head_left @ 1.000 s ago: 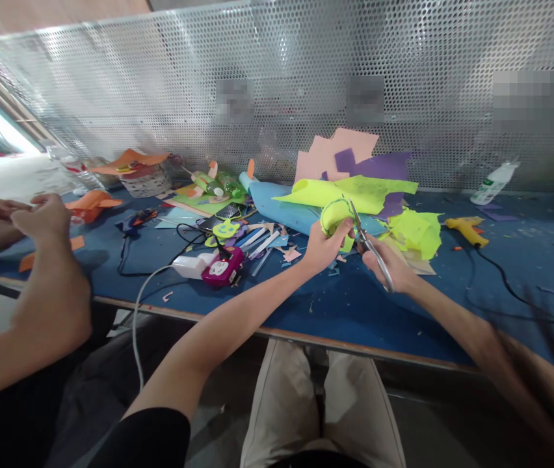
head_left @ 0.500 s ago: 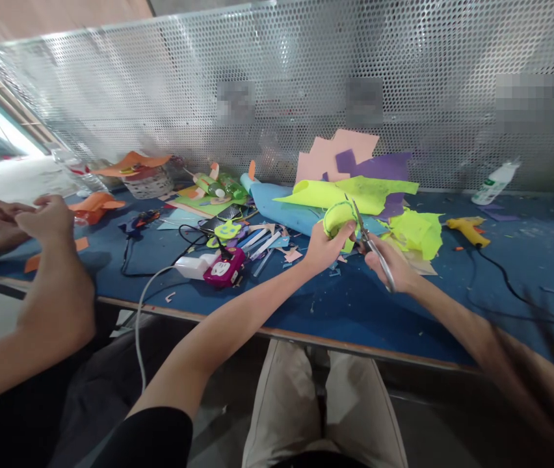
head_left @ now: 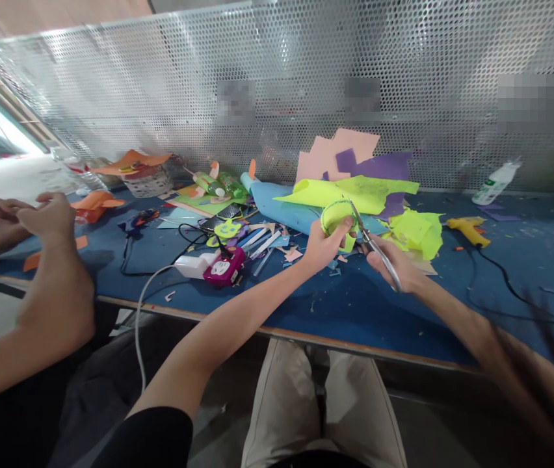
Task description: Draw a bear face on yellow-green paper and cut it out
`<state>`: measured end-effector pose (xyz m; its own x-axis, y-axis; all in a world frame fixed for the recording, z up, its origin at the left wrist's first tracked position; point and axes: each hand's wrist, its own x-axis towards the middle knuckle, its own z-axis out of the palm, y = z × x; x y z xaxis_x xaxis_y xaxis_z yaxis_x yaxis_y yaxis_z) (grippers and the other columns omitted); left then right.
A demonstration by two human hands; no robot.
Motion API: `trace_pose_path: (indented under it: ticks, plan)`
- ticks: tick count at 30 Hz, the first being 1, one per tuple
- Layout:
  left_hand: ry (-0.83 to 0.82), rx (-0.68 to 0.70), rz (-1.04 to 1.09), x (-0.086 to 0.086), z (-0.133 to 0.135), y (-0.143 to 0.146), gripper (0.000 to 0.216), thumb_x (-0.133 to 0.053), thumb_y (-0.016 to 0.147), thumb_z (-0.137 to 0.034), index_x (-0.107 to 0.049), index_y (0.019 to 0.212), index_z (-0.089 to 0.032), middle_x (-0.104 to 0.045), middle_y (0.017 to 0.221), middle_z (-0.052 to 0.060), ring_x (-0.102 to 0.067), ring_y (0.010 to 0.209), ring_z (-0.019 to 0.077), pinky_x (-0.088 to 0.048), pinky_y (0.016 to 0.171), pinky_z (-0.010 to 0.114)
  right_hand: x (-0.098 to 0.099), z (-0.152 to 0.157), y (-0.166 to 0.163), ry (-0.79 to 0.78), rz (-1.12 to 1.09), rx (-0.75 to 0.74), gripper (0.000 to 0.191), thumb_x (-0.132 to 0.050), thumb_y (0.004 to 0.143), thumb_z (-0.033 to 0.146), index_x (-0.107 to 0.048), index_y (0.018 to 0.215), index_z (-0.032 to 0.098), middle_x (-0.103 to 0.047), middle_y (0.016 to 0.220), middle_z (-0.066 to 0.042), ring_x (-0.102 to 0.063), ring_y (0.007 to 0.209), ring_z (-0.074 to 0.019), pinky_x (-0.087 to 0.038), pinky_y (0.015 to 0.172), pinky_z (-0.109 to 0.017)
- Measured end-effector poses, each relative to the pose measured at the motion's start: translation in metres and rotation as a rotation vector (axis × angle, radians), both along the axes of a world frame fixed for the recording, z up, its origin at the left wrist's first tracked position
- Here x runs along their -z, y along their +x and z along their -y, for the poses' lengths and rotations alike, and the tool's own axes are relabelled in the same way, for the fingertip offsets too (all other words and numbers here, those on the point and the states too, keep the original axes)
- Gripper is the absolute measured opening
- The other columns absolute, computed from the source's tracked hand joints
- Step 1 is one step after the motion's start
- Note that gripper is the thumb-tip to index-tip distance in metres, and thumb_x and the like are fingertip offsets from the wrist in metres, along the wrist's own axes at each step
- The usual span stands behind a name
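My left hand [head_left: 322,247] holds up a small rounded piece of neon yellow foam [head_left: 335,215] above the blue table [head_left: 335,305]. My right hand [head_left: 394,265] grips metal scissors [head_left: 372,246], whose blades point up and left against the right edge of that foam piece. Both hands hover just in front of a heap of yellow foam sheets [head_left: 355,192] and yellow offcuts [head_left: 416,232].
A yellow glue gun [head_left: 467,229] with a black cord and a white bottle [head_left: 494,182] lie to the right. A magenta device [head_left: 223,266], white charger, phone and paper scraps lie left of centre. Another person's hands [head_left: 23,218] work at the far left. A perforated metal screen backs the table.
The scissors and my right hand have shifted very slightly while working along the foam's edge; the foam piece has turned a little in my left hand.
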<state>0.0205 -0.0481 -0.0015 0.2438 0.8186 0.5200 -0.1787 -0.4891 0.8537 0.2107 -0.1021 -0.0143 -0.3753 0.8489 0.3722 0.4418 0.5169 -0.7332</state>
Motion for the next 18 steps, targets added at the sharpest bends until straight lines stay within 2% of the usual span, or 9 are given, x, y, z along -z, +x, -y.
trace_pose_path:
  ticks: [7,11,18]
  plan:
    - [0.014,-0.002,-0.050,-0.0020,0.0004,-0.0033,0.044,-0.066,0.093,-0.053,-0.062,0.069,-0.016,-0.056,0.054,-0.001,-0.049,0.050,0.0081,-0.042,0.052,0.023,0.0011,-0.0026,0.0025,0.047,0.057,-0.013,0.057,-0.043,0.094,0.081,-0.041,0.089,0.024,-0.049,0.079,-0.001,-0.045,0.071,-0.0186,-0.037,0.064,-0.033]
    - [-0.039,0.016,-0.026,-0.0042,0.0016,-0.0031,0.038,-0.068,0.091,-0.049,-0.063,0.074,-0.016,-0.062,0.060,0.000,-0.050,0.049,0.0071,-0.042,0.051,0.022,0.0019,-0.0011,0.0024,0.067,0.031,-0.046,0.055,-0.039,0.098,0.078,-0.041,0.090,0.023,-0.048,0.080,-0.001,-0.044,0.068,-0.0175,-0.036,0.063,-0.033]
    - [-0.031,0.014,-0.011,-0.0075,0.0049,-0.0038,0.040,-0.068,0.090,-0.050,-0.059,0.069,-0.016,-0.052,0.052,-0.003,-0.056,0.051,0.0091,-0.044,0.052,0.022,0.0002,-0.0001,0.0032,0.034,-0.005,-0.059,0.056,-0.043,0.096,0.078,-0.044,0.090,0.023,-0.046,0.078,0.000,-0.041,0.064,-0.0153,-0.034,0.059,-0.031]
